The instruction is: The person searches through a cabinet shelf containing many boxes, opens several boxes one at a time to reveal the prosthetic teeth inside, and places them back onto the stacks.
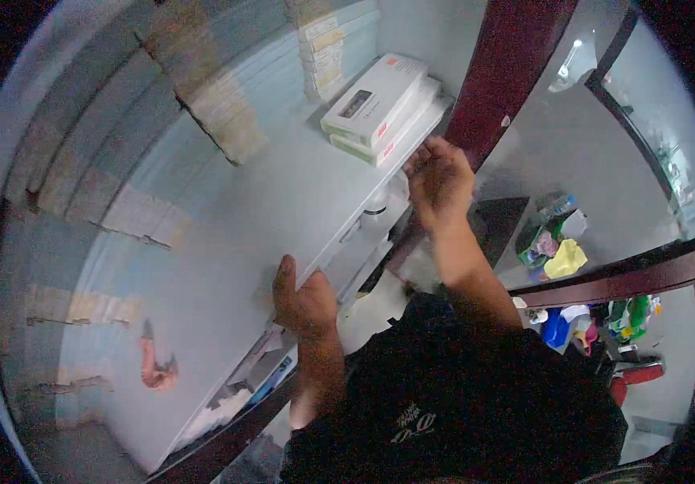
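Observation:
A long light-grey shelf board [226, 218] runs diagonally in front of me. My left hand [307, 302] is closed on its front edge, the thumb on top and the fingers partly hidden. Farther along the same edge, my right hand [443, 184] has its fingers bent against the board, just beside a stack of flat boxes. The upper white box [376, 97] has a dark picture and red marks; another white box [400, 129] lies under it. At the near left of the board lies an orange-handled tool [154, 367] with a dark tip, its kind unclear.
Tall stacks of pale packs [202, 105] line the back and left of the shelf. Under the board, a lower compartment [255, 371] holds white and blue items. A dark red post [497, 89] stands on the right. Colourful bags [561, 258] lie beyond it.

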`<state>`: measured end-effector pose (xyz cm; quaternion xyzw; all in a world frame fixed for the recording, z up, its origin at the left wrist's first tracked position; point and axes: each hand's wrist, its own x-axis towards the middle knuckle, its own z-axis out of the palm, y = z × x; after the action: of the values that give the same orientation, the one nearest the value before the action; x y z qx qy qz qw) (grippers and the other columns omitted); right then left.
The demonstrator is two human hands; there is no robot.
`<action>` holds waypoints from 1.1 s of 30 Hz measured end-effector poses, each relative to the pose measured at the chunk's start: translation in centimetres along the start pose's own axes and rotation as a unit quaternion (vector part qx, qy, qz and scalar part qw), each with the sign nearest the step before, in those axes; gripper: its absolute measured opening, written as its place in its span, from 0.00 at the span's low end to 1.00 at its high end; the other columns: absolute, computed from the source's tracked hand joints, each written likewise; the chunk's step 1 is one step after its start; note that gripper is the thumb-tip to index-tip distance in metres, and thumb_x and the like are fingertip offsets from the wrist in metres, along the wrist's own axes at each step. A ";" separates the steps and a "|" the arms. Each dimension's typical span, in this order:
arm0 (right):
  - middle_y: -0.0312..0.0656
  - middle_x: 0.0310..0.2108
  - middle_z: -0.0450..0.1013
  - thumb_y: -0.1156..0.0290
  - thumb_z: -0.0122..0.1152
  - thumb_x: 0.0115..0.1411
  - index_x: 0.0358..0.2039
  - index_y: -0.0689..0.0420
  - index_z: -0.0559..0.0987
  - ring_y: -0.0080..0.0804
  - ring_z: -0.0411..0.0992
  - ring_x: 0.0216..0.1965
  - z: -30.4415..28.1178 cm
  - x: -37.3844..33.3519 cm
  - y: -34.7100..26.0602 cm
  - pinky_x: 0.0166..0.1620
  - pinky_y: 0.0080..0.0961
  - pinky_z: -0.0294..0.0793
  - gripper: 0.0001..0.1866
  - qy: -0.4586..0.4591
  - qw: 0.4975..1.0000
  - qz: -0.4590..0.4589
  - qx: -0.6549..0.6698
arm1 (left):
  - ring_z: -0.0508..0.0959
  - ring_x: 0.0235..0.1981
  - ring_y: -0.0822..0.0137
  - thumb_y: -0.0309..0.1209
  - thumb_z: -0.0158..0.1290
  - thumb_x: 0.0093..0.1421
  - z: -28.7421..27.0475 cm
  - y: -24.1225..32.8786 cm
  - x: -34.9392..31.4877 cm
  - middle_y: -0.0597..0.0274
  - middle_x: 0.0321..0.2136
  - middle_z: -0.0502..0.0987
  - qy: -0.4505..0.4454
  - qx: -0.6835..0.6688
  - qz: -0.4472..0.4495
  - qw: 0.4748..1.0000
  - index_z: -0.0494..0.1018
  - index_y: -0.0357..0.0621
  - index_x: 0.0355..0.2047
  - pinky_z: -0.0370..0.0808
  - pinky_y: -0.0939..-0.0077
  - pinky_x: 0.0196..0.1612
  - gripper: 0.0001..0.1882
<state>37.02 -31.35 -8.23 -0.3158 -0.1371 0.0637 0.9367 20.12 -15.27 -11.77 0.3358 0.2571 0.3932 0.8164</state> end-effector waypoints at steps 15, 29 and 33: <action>0.52 0.63 0.68 0.65 0.39 0.72 0.62 0.62 0.71 0.52 0.68 0.62 4.7 6.2 3.4 0.66 0.54 0.65 0.23 0.216 0.936 -0.068 0.268 | 0.81 0.47 0.48 0.23 0.65 0.51 -3.2 -2.0 2.8 0.46 0.41 0.81 -0.003 0.293 0.226 0.929 0.78 0.40 0.47 0.76 0.60 0.55 0.20; 0.52 0.57 0.73 0.68 0.42 0.69 0.59 0.63 0.74 0.50 0.74 0.56 3.2 7.3 5.2 0.59 0.44 0.75 0.23 0.268 0.939 -0.069 0.204 | 0.80 0.46 0.55 0.22 0.57 0.58 1.3 3.2 -0.7 0.51 0.44 0.79 -0.103 -0.174 -0.034 0.979 0.77 0.38 0.40 0.76 0.62 0.55 0.09; 0.52 0.59 0.72 0.67 0.42 0.68 0.60 0.63 0.73 0.51 0.74 0.56 4.6 6.7 4.4 0.59 0.45 0.74 0.24 0.311 0.940 -0.065 0.126 | 0.79 0.47 0.54 0.22 0.54 0.61 2.1 2.9 -0.9 0.50 0.42 0.78 -0.092 -0.120 0.058 0.987 0.75 0.36 0.37 0.76 0.59 0.56 0.05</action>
<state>41.94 -23.80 -5.91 -0.1897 0.1500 -0.0822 0.9668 19.71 -15.41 -8.09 0.2841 0.1121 0.4355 0.8468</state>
